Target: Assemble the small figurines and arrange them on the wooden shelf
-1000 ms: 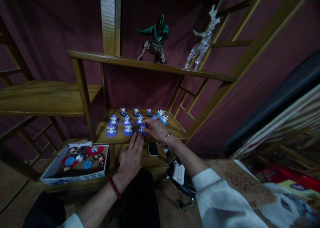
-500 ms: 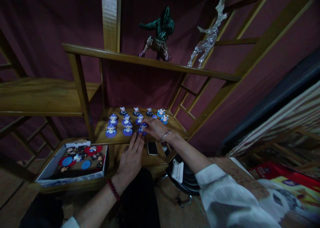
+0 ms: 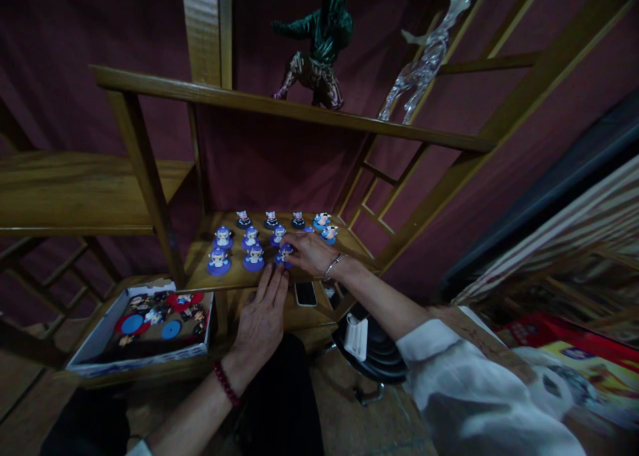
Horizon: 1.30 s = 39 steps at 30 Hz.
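Small figurines on round bases stand in rows on a wooden shelf [image 3: 196, 269]. My right hand [image 3: 310, 253] pinches a purple-based figurine [image 3: 284, 255] at the right end of the front row. My left hand [image 3: 262, 316] rests its outstretched fingers on the shelf's front edge, just below that figurine, holding nothing. To the left in the front row are two more purple figurines [image 3: 254, 257] [image 3: 218, 261]. Behind them is another purple row [image 3: 250, 237], then dark-based figurines [image 3: 271, 220]. Blue-based ones [image 3: 328, 234] stand at the right, partly behind my right hand.
A box [image 3: 80, 357] of loose figurines and discs sits at lower left. A phone [image 3: 306, 294] lies below the shelf. An upper board [image 3: 210, 96] holds a green hooded statue [image 3: 322, 50] and a clear deer-like statue [image 3: 424, 60]. A black stool [image 3: 382, 356] is below right.
The view has shifted slightly, with the upper board and statues now higher and larger in the picture. Both hands keep nearly the same places, and the right still pinches the figurine.
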Motion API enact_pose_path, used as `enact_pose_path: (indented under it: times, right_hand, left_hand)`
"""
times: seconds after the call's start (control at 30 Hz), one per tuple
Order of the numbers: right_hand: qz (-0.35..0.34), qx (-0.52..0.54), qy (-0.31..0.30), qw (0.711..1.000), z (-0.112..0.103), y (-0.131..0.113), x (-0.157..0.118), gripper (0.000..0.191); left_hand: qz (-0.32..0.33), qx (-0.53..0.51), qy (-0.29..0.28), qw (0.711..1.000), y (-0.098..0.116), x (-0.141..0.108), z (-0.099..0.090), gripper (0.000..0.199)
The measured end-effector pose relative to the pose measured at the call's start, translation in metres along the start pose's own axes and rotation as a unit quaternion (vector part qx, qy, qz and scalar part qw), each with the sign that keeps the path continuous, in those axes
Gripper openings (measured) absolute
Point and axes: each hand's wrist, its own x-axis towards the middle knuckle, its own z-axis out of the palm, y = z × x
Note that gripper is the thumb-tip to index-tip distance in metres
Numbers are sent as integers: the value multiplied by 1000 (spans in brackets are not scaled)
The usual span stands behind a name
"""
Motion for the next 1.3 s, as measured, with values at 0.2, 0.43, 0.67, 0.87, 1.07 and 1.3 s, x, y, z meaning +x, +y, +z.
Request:
enact_pose_path:
  times: [0.2,0.43,0.67,0.87,1.07,1.3]
  right_hand:
    - [11,3,7,1000,2,-1,1,20]
    - [14,-8,11,1000,4,-2,0,20]
    - [-25,4,4,1000,3,4,0,21]
    - [-11,2,11,1000,6,6,-1,23]
    - [-3,25,40,999,12,3,-8,27]
    - [22,104,122,987,22,4,-23,54]
  left_hand:
    - [-5,-4,-4,1000,0,1,2,64]
    - [-3,-6,6,1000,0,0,5,66]
    - [2,-5,4,1000,1,0,-3,63]
    - [3,-1,8,1000,1,-2,-4,62]
    - [7,-4,4,1000,2,-3,-5,62]
    - [6,-8,22,1000,1,-3,-2,64]
